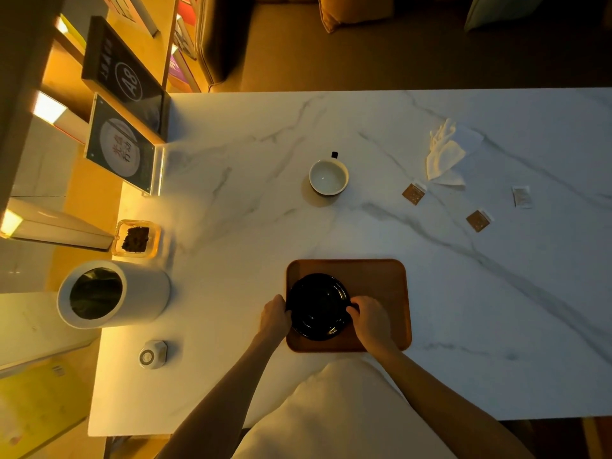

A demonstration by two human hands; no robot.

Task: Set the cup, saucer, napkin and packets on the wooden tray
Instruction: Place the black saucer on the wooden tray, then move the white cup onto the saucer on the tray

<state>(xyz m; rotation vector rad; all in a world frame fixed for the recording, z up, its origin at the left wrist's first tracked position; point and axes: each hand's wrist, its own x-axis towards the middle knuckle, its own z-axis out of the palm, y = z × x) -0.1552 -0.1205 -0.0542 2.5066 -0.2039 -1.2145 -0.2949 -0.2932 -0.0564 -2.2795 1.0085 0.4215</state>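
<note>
A black saucer (317,306) lies on the left half of the wooden tray (381,286) near the table's front edge. My left hand (275,317) grips the saucer's left rim and my right hand (370,319) grips its right rim. Farther back stands a white cup (328,177) with a dark handle, upright on the marble table (231,193). A crumpled white napkin (445,155) lies at the back right. Two brown packets (413,193) (478,220) and one white packet (522,196) lie scattered on the table right of the cup.
A white cylindrical bin (111,294) lined with a dark bag stands at the left. Behind it sits a small glass dish (136,239) of dark material. A small round device (152,354) lies near the front left. Sign stands (122,144) line the table's left end.
</note>
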